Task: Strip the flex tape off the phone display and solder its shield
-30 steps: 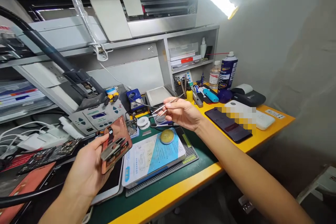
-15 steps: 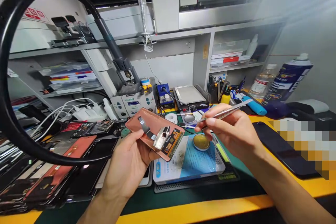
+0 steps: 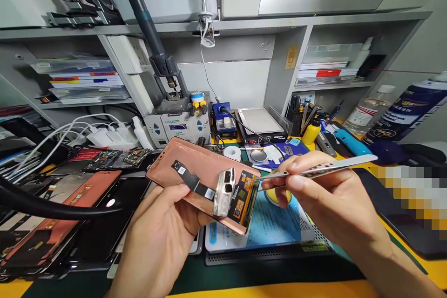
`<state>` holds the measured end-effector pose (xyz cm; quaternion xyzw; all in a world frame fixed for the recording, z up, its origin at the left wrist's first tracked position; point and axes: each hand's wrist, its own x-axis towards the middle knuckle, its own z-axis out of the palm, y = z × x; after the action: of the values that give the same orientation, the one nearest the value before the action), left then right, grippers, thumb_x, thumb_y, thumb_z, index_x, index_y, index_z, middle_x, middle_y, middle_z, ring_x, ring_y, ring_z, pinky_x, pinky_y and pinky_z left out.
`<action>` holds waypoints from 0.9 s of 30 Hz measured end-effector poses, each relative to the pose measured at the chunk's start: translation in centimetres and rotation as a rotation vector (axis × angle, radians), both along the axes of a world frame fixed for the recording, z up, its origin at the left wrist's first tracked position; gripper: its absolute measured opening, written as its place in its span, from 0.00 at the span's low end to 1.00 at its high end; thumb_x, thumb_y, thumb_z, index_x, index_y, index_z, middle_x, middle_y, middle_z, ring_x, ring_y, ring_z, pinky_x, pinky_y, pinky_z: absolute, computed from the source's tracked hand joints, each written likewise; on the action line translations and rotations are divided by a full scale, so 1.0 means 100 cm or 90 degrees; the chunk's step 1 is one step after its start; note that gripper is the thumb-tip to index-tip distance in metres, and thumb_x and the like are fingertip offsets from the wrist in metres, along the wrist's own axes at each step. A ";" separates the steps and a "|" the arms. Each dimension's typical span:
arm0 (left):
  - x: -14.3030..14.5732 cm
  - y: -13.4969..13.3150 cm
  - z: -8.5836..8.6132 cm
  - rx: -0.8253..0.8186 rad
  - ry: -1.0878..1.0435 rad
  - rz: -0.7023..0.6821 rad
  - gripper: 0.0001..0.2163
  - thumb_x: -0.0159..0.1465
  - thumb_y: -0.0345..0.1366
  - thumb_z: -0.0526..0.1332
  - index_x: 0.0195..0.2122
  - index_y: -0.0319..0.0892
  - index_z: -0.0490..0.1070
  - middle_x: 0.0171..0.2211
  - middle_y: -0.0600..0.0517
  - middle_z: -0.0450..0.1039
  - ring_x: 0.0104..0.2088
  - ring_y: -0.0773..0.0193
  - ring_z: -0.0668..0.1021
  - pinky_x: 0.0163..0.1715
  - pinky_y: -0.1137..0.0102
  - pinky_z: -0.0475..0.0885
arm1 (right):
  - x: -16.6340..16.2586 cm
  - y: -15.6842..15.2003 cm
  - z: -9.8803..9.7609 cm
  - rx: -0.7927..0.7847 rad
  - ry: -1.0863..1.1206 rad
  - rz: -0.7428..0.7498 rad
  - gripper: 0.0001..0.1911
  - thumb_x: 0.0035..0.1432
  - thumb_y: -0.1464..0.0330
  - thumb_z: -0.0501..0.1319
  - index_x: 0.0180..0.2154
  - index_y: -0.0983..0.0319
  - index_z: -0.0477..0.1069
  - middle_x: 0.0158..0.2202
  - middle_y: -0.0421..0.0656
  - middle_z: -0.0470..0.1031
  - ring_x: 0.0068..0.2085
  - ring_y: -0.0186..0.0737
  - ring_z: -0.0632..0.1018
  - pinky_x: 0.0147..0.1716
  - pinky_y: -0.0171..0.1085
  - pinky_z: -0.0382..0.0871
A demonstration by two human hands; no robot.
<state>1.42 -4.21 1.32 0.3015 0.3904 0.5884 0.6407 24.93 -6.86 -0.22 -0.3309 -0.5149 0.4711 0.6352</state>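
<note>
Grips one copper-backed display panel (image 3: pixel 206 158) in the left hand (image 3: pixel 157 237), thumb pressed on its face and fingers curled beneath, panel at 1 o'clock of the palm, long axis running from 10 o'clock to 4 o'clock, with one black flex cable (image 3: pixel 190 177) and one metal bracket (image 3: pixel 225 186) toward the 4 o'clock end. Pinches one pair of tweezers (image 3: pixel 314 169) in the right hand (image 3: pixel 335 200), at 3 o'clock of the panel, long axis near level, tips pointing to 9 o'clock, right at the panel's 4 o'clock end.

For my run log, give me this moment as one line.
left hand: holds copper display panel | right hand: holds tweezers | tips: at panel's edge
</note>
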 end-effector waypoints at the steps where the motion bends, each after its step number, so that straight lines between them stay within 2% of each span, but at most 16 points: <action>1: 0.000 0.000 0.000 -0.003 -0.007 0.001 0.12 0.51 0.30 0.72 0.38 0.43 0.79 0.36 0.48 0.84 0.28 0.55 0.83 0.24 0.61 0.84 | 0.000 0.000 0.000 -0.003 -0.002 -0.003 0.04 0.61 0.64 0.73 0.38 0.49 0.82 0.36 0.43 0.85 0.32 0.43 0.82 0.27 0.39 0.75; 6: 0.003 0.000 0.000 -0.028 -0.045 0.028 0.13 0.50 0.29 0.72 0.37 0.45 0.79 0.40 0.48 0.84 0.36 0.53 0.85 0.31 0.65 0.86 | 0.001 0.002 -0.002 -0.017 -0.020 -0.016 0.04 0.60 0.63 0.74 0.37 0.49 0.81 0.35 0.42 0.85 0.31 0.42 0.81 0.29 0.40 0.75; 10: 0.002 0.000 0.001 -0.023 -0.045 0.032 0.13 0.50 0.27 0.71 0.37 0.46 0.79 0.40 0.49 0.84 0.37 0.56 0.85 0.32 0.68 0.86 | 0.002 0.003 -0.004 -0.038 -0.021 -0.026 0.04 0.59 0.63 0.74 0.37 0.49 0.81 0.36 0.43 0.84 0.35 0.45 0.83 0.28 0.40 0.74; 14: 0.000 -0.002 0.001 -0.015 -0.036 0.022 0.14 0.51 0.28 0.71 0.40 0.47 0.80 0.38 0.50 0.84 0.40 0.50 0.86 0.30 0.65 0.86 | 0.001 0.004 -0.005 -0.044 -0.014 -0.034 0.05 0.58 0.63 0.75 0.36 0.48 0.82 0.34 0.43 0.83 0.36 0.47 0.83 0.27 0.39 0.72; 15: -0.001 -0.002 0.001 -0.012 -0.034 0.024 0.15 0.51 0.28 0.71 0.40 0.47 0.80 0.37 0.50 0.84 0.39 0.50 0.86 0.30 0.65 0.86 | 0.001 0.004 -0.004 -0.043 -0.013 -0.036 0.05 0.57 0.63 0.75 0.36 0.49 0.82 0.34 0.43 0.83 0.36 0.46 0.83 0.27 0.40 0.72; 19: 0.000 -0.001 0.000 -0.012 -0.039 0.055 0.13 0.50 0.27 0.72 0.37 0.47 0.80 0.31 0.54 0.81 0.27 0.63 0.81 0.28 0.71 0.84 | -0.001 0.005 -0.003 -0.038 -0.018 -0.051 0.05 0.56 0.62 0.76 0.36 0.50 0.82 0.33 0.43 0.81 0.33 0.45 0.81 0.26 0.40 0.71; 21: 0.000 0.000 0.000 -0.017 -0.042 0.061 0.12 0.50 0.27 0.72 0.34 0.47 0.80 0.32 0.55 0.81 0.26 0.65 0.80 0.27 0.73 0.84 | -0.001 0.006 -0.003 -0.028 -0.026 -0.051 0.05 0.57 0.62 0.76 0.36 0.50 0.82 0.34 0.43 0.81 0.32 0.44 0.81 0.26 0.40 0.71; 24: 0.000 0.000 -0.001 -0.011 -0.033 0.054 0.08 0.51 0.28 0.72 0.31 0.46 0.79 0.34 0.53 0.83 0.31 0.61 0.83 0.31 0.71 0.85 | -0.001 0.006 -0.003 -0.016 -0.034 -0.053 0.05 0.58 0.63 0.75 0.36 0.50 0.82 0.34 0.43 0.81 0.31 0.43 0.81 0.26 0.40 0.73; 27: -0.001 -0.001 -0.002 0.005 -0.019 0.047 0.07 0.52 0.29 0.72 0.32 0.46 0.80 0.35 0.52 0.83 0.40 0.55 0.85 0.36 0.68 0.86 | -0.001 0.004 -0.004 -0.013 -0.039 -0.051 0.04 0.58 0.63 0.75 0.36 0.51 0.82 0.34 0.43 0.81 0.31 0.43 0.81 0.27 0.40 0.73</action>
<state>1.37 -4.27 1.13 0.2808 0.3894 0.6177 0.6228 24.88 -6.42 -0.62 -0.3716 -0.5156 0.4403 0.6342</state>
